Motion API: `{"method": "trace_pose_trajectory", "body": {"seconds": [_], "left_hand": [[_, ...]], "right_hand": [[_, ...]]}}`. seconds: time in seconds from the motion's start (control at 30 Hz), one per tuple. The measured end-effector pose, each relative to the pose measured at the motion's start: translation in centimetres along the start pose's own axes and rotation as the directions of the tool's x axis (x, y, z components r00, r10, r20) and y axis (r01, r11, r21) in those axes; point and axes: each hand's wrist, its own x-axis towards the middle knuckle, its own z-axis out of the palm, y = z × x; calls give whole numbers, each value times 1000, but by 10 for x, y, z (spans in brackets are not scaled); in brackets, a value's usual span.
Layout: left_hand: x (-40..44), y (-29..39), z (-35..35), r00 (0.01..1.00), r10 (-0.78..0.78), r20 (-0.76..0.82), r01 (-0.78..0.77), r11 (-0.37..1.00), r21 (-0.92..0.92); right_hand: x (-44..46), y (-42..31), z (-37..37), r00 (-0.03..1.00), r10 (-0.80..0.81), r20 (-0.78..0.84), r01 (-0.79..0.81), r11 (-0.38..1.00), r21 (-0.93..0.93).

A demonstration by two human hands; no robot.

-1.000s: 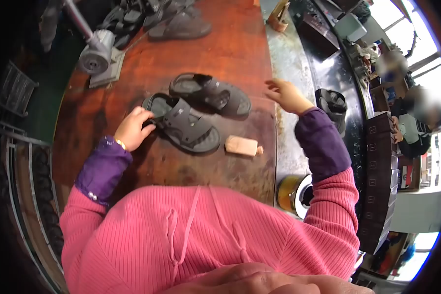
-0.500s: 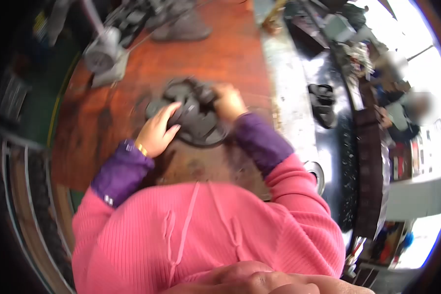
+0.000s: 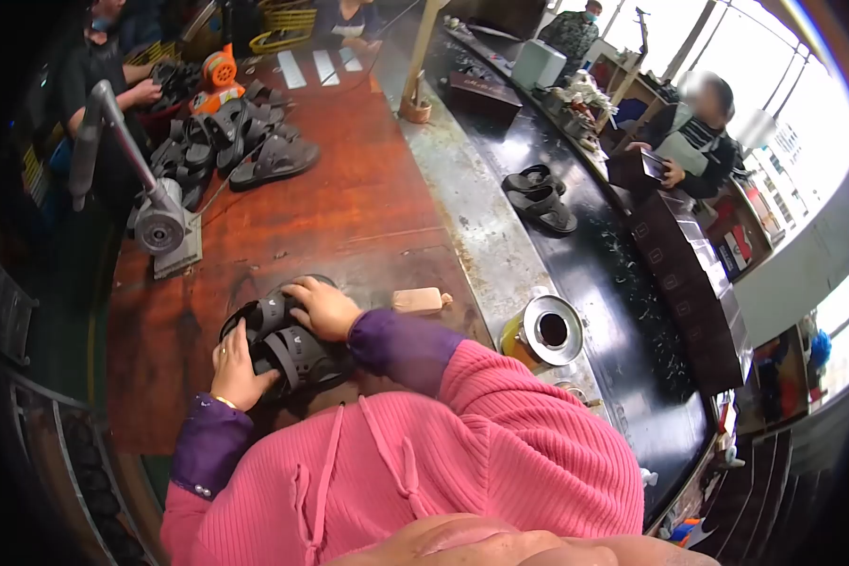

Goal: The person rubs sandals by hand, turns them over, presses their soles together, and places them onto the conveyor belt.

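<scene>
Two dark sandals (image 3: 297, 354) lie side by side on the reddish wooden table (image 3: 349, 208), close to my body. My left hand (image 3: 239, 373) holds the near sandal at its left side, with the thumb bent over it. From above, my right hand (image 3: 323, 308) rests on the far sandal, fingers curled over its edge and strap. Parts of both sandals are hidden under the hands. To the right of them lies a small tan block (image 3: 421, 301) that neither hand touches.
An open-topped can (image 3: 543, 332) stands right of the table. More sandals (image 3: 274, 158) and a metal-armed device (image 3: 160, 224) are at the far left. Another sandal pair (image 3: 540, 200) sits on the black belt (image 3: 575, 274). Co-workers stand beyond; one (image 3: 693, 141) holds a dark box.
The view has tilted up and shifted. My right hand has come from the table's right side onto the sandals, which are now turned and closer together.
</scene>
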Motion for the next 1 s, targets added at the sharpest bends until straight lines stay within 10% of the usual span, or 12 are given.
{"method": "trace_pose_trajectory", "body": {"seconds": [0.37,0.77,0.87,1.0], "left_hand": [[61,-25,41,965,244,-96,-236,968,81],[-40,15,-1,997,74,-7,-74,989,-125],[-74,5,-7,957,124,-263,-179,964,-196],[-112,-47,22,935,-141,-325,156,988,19]], "right_hand": [[-130,-30,-30,983,170,-69,-171,985,-11],[-175,-18,-24,977,202,-72,-202,979,9],[-185,-10,-19,983,166,-74,-168,986,-22],[-187,-13,-19,985,156,-74,-161,984,-79]]}}
